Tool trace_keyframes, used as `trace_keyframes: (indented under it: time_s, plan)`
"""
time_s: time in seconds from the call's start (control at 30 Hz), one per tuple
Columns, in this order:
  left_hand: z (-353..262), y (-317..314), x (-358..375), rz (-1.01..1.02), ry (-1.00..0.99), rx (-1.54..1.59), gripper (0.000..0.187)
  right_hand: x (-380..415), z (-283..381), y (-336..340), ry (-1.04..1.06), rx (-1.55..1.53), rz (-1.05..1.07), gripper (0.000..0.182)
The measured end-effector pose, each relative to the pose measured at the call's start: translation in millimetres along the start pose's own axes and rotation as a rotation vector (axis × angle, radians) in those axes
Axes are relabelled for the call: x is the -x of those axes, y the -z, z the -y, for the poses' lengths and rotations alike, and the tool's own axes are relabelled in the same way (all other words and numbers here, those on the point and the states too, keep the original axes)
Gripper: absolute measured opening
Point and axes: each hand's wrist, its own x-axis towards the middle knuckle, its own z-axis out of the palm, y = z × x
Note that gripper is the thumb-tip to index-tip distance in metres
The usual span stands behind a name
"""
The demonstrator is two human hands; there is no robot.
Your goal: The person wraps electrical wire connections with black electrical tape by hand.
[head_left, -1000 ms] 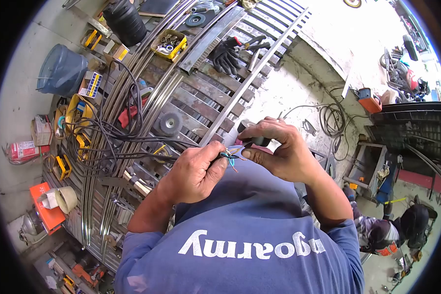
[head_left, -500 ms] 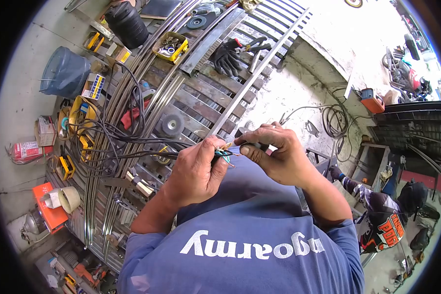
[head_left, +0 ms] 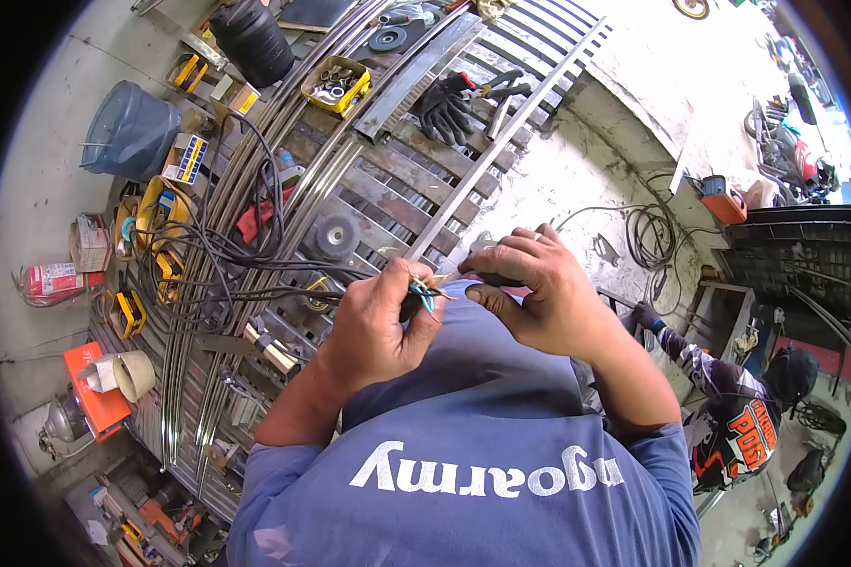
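My left hand (head_left: 380, 319) is closed around the end of a black cable (head_left: 350, 274). Stripped wire ends (head_left: 429, 287), some with teal insulation and some bare copper, poke out past its thumb and fingers. Close to these ends is my right hand (head_left: 537, 291), its index finger stretched out and the thumb held apart from it. The gap between them looks dark and pinkish, and no held thing can be made out there. Both hands are above the front of a blue shirt (head_left: 501, 425).
Left of my hands, a slatted metal frame (head_left: 388, 203) bears long metal rods, coiled cable (head_left: 227, 236), a grinding wheel (head_left: 333, 236), black gloves (head_left: 444, 111) and a yellow tray (head_left: 338, 83) of small parts. A blue bucket (head_left: 130, 130) stands further left. To the right, another person (head_left: 728, 406) bends down.
My right thumb has moved away from the index finger. The dark piece pinched between them is no longer visible. My left hand keeps its hold on the cable.
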Motion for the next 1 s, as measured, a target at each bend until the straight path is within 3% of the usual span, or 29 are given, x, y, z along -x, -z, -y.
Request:
trace_keyframes:
  time_s: [0.07, 0.27, 0.43, 0.57, 0.63, 0.87, 1.0]
  plan:
    - [-9.1, 1.7, -3.1, -0.022, 0.163, 0.084, 0.022, -0.6, -0.7, 7.2, -0.017, 0.073, 0.046, 0.03]
    - [-15.4, 7.8, -18.4, 0.028, 0.308, 0.21, 0.04, -5.8, -7.4, 11.0, 0.03, 0.122, 0.116, 0.031]
    - [-8.4, -1.0, -24.9, -0.012, 0.336, 0.195, 0.032, -14.3, -3.7, 12.4, 0.03, 0.105, 0.15, 0.035]
    - [-1.8, -2.7, -22.3, -0.015, 0.388, 0.218, 0.017, -20.6, -5.6, 11.8, 0.063, 0.101, 0.043, 0.039]
    - [5.7, -4.8, -20.4, -0.021, 0.502, 0.469, 0.014, -24.5, -8.6, 13.9, 0.094, 0.136, 0.032, 0.04]
    - [-7.0, 21.9, -34.5, 0.147, 0.702, 0.725, 0.017, -32.3, -38.2, 1.2, 0.695, 0.462, -0.287, 0.039]
    - [-14.0, 26.8, -36.1, 0.132, 0.819, 0.862, 0.016, -34.0, -34.1, -4.7, 0.797, 0.536, -0.415, 0.032]
